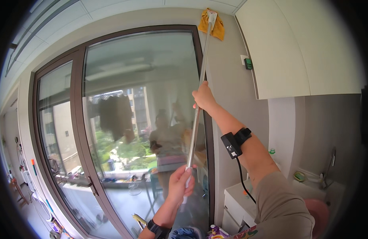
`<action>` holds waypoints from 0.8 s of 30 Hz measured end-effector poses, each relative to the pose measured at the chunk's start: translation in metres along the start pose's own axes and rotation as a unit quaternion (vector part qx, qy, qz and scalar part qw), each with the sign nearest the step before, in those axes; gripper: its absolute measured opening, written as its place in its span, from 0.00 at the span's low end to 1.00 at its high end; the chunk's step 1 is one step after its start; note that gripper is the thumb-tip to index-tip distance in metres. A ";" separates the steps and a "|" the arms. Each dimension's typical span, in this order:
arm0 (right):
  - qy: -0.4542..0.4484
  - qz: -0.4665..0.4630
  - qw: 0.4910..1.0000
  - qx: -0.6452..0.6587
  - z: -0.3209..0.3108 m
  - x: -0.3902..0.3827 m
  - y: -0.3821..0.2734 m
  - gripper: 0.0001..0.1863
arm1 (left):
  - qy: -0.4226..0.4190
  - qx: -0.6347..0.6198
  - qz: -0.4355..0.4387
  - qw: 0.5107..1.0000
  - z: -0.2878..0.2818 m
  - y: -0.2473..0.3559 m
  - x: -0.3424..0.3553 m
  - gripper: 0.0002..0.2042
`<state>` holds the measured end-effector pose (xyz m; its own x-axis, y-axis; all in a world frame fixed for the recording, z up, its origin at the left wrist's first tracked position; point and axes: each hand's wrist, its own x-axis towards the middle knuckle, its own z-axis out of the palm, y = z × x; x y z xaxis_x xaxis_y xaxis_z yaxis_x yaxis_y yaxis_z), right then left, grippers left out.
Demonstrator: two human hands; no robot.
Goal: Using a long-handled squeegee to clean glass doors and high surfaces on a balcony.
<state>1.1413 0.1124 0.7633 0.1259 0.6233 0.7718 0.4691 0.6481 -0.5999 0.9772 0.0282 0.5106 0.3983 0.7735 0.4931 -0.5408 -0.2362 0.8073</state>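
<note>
A long metal pole (204, 59) with a white handle end slants up in front of the glass door. My left hand (180, 184) is wrapped round the white grip at its lower end. Higher up, my right hand (204, 96) closes round the metal shaft, that arm stretched upward. At the pole's top a white head bears a yellow-orange cloth (216, 28), which lies against the wall just under the ceiling, beside the door frame's upper right corner. The hands stay apart along the shaft.
The brown-framed glass door (142, 95) reflects the room. White wall cabinets (307, 47) hang at the right, with a small green-black device (248, 63) by their edge. Below stand a white drawer unit (235, 205), a pink basin (317, 213) and a faucet (325, 181).
</note>
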 end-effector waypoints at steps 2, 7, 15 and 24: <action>0.006 -0.007 1.000 0.009 0.015 -0.001 -0.007 0.17 | -0.001 -0.002 0.003 1.000 -0.013 0.009 -0.005 0.13; 0.012 -0.018 1.000 0.016 0.054 -0.010 -0.020 0.17 | 0.006 0.004 0.006 1.000 -0.038 0.023 -0.029 0.13; -0.040 -0.042 0.998 -0.031 0.131 -0.050 -0.068 0.18 | 0.059 -0.021 0.022 0.998 -0.080 0.042 -0.086 0.13; -0.100 -0.212 0.947 -0.220 0.247 -0.047 -0.099 0.27 | 0.088 -0.053 0.060 0.993 -0.129 0.080 -0.151 0.14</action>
<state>0.8728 0.1266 0.7345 -0.3020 0.4462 0.8425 0.7643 0.6415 -0.0657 0.7782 -0.0314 0.4595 0.1966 0.8364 0.5117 -0.6545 -0.2767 0.7036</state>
